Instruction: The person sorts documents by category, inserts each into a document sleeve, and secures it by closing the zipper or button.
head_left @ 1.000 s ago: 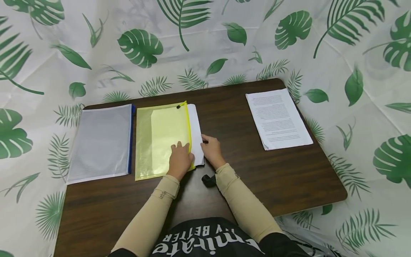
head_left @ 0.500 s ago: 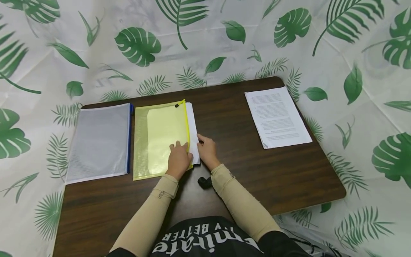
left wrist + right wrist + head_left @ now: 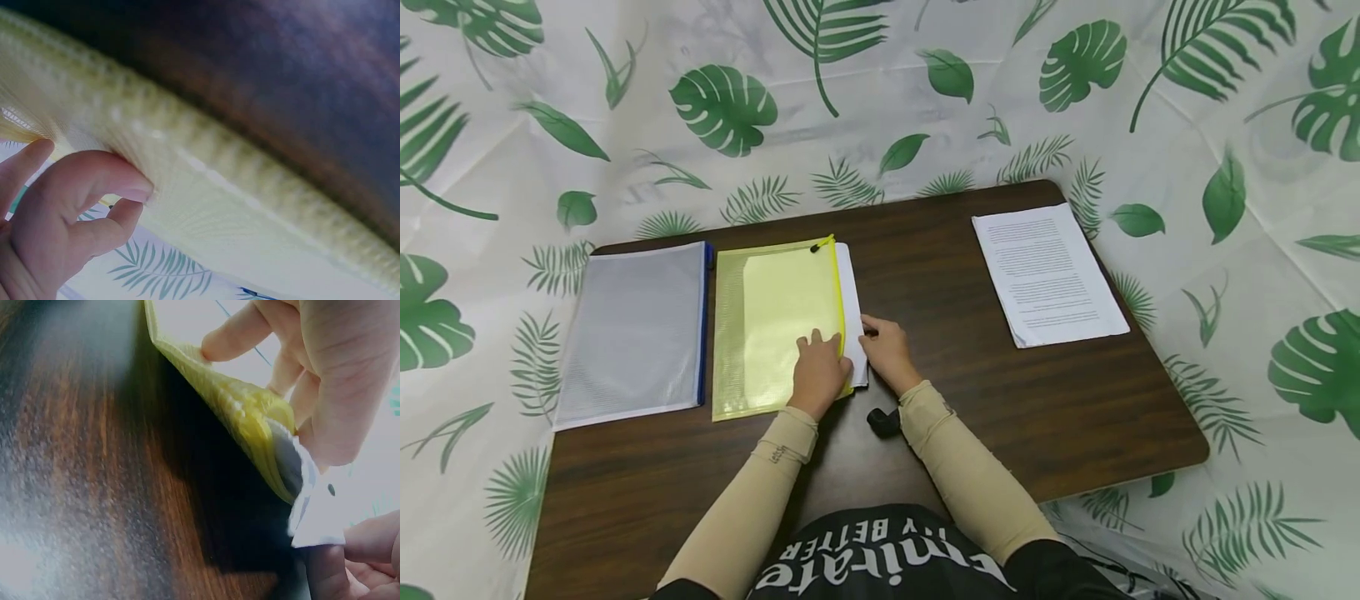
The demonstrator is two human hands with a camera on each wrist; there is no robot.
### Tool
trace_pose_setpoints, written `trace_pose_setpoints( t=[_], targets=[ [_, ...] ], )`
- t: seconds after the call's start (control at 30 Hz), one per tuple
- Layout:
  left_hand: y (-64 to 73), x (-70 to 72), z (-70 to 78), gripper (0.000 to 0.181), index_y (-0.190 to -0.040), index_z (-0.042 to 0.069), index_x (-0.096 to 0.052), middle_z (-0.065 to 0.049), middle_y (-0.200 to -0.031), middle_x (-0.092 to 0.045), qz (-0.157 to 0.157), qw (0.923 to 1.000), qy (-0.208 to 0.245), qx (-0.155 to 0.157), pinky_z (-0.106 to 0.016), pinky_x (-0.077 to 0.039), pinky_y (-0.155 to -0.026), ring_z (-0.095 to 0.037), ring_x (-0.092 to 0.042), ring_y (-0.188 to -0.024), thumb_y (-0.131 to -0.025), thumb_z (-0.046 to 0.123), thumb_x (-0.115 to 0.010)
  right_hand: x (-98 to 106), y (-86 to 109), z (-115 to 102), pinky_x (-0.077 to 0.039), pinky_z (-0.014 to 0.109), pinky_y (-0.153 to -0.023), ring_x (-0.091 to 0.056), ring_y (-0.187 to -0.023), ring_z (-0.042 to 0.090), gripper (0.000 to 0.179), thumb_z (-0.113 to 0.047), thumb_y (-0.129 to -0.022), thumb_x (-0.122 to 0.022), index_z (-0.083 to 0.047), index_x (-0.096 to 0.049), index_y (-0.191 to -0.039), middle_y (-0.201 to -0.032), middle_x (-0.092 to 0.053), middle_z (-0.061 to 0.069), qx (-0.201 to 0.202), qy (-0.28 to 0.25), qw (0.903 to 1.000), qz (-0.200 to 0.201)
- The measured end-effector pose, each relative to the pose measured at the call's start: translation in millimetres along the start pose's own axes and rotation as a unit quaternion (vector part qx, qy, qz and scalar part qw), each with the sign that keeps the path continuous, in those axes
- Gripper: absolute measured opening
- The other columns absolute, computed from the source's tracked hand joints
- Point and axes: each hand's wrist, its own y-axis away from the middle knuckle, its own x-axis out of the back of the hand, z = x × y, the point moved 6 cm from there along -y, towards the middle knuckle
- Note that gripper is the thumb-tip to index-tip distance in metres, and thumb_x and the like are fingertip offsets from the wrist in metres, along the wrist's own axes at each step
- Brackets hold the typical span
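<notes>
A yellow zip folder point(image 3: 775, 317) lies on the table, its opening along the right side. A stack of white paper point(image 3: 852, 308) is mostly inside it, with a strip sticking out on the right. My left hand point(image 3: 818, 375) rests on the folder's lower right part; in the left wrist view, its thumb and a finger pinch the folder's yellow mesh point(image 3: 156, 131). My right hand point(image 3: 891, 354) holds the paper's outer edge. The right wrist view shows the right fingers gripping a paper corner point(image 3: 319, 525) beside the folder's raised yellow edge point(image 3: 256, 431).
On the left lies a clear zip folder point(image 3: 640, 329) with a blue zip edge. Another stack of printed paper point(image 3: 1051, 275) lies at the right of the brown table point(image 3: 947, 275). A black object point(image 3: 883, 422) is beside my right wrist. A leaf-patterned sheet point(image 3: 850, 108) hangs behind.
My right hand has moved slightly left with the paper, and the strip outside the yellow folder is narrower. The left hand has stayed in nearly the same place.
</notes>
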Motion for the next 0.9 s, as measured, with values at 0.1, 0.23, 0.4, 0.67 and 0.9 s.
trace_pose_setpoints(
  t=[0.1,0.23,0.4,0.67,0.9],
  targets=[
    [-0.2,0.1,-1.8,0.044,-0.131,-0.001,-0.067,-0.034,-0.123,-0.058,-0.006,0.9999,0.009,0.002,-0.051,-0.058,-0.067,-0.050,-0.051,-0.104,-0.088,0.012,-0.064,-1.3,0.6,-0.3,-0.055,0.034,-0.084,-0.066,-0.092,0.021,0.043,-0.002,-0.094,-0.065,-0.005,-0.064,-0.136,-0.117,-0.072,0.014,-0.001,-0.001,1.0000,-0.008],
    [-1.0,-0.6,-4.8,0.046,-0.133,-0.002,-0.065,-0.032,-0.122,-0.059,-0.017,0.9993,0.033,0.006,-0.050,-0.056,-0.069,-0.046,-0.050,-0.101,-0.089,0.012,-0.062,-2.5,1.4,-1.7,-0.056,0.037,-0.088,-0.069,-0.100,0.025,0.043,-0.001,-0.094,-0.065,-0.004,-0.063,-0.137,-0.121,-0.071,0.016,0.006,0.000,1.0000,-0.007],
    [-1.5,-0.7,-6.4,0.048,-0.134,-0.003,-0.064,-0.030,-0.123,-0.059,-0.018,0.9987,0.047,0.010,-0.049,-0.055,-0.071,-0.043,-0.050,-0.099,-0.088,0.011,-0.062,-3.3,2.4,-3.9,-0.057,0.039,-0.087,-0.070,-0.100,0.028,0.042,0.000,-0.094,-0.065,-0.004,-0.063,-0.137,-0.123,-0.070,0.016,0.016,0.010,0.9998,-0.005],
    [-2.4,-2.2,-3.6,0.045,-0.134,-0.005,-0.063,-0.030,-0.134,-0.056,-0.007,0.9992,0.039,-0.006,-0.052,-0.055,-0.078,-0.046,-0.051,-0.102,-0.090,0.008,-0.062,-9.1,4.7,-7.8,-0.049,0.027,-0.067,-0.059,-0.069,0.018,0.044,-0.001,-0.097,-0.062,-0.009,-0.061,-0.140,-0.104,-0.074,0.019,0.004,0.014,0.9999,0.003],
    [-0.6,0.3,-4.0,0.045,-0.129,-0.006,-0.065,-0.031,-0.124,-0.061,0.006,0.9981,0.061,-0.003,-0.053,-0.054,-0.080,-0.045,-0.054,-0.100,-0.085,0.003,-0.061,-9.5,2.5,3.8,-0.055,0.036,-0.093,-0.065,-0.115,0.026,0.044,0.005,-0.097,-0.060,-0.004,-0.060,-0.140,-0.131,-0.066,0.018,-0.023,-0.086,0.9960,-0.005]
  ],
)
